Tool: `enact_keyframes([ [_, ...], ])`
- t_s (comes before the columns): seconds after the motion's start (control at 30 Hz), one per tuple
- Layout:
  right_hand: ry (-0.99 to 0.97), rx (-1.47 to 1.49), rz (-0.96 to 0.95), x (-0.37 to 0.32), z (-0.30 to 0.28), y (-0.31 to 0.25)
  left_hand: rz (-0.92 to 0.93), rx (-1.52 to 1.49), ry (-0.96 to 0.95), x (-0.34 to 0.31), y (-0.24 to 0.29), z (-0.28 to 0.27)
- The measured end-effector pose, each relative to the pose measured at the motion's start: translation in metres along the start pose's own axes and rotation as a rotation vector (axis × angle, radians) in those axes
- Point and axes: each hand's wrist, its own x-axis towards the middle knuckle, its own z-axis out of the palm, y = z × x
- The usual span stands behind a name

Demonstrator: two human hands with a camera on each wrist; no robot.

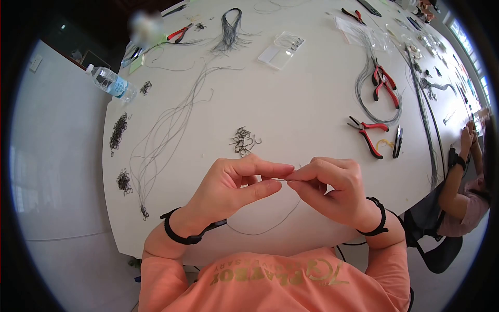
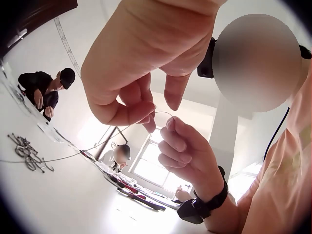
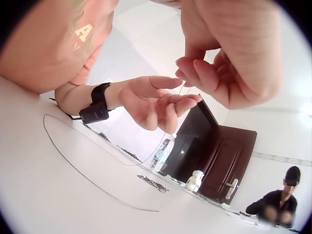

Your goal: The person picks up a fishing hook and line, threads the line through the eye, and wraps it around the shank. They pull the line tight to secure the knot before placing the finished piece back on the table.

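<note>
Both hands meet in front of the chest, fingertips close together over the near table edge. My right hand (image 1: 335,187) pinches a thin grey fishing line (image 3: 73,168) between thumb and fingertips. My left hand (image 1: 226,184) has the line running through its bent fingers, while its thumb stands apart in the left wrist view. From there the line hangs in a loose loop down to the table. Just beyond the hands lies a small pile of dark fish hooks (image 1: 243,141). Whether a hook is between the fingertips, I cannot tell.
On the right lie red-handled pliers (image 1: 371,136), small snips (image 1: 398,141) and a coil of line (image 1: 364,104). Loose line strands (image 1: 169,122), more hook piles (image 1: 118,132) and a water bottle (image 1: 112,83) are at left. A clear box (image 1: 281,50) sits farther back. Another person (image 1: 465,203) sits at right.
</note>
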Motion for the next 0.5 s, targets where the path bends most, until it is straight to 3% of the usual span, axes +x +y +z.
enact_keyframes([
  [0.2, 0.038, 0.014, -0.005, -0.003, 0.006, 0.001, 0.018, -0.096, 0.051, 0.001, -0.006, 0.001],
  [0.5, 0.021, -0.023, 0.059, 0.002, -0.001, 0.0, 0.096, 0.087, 0.157, 0.002, -0.014, -0.001],
])
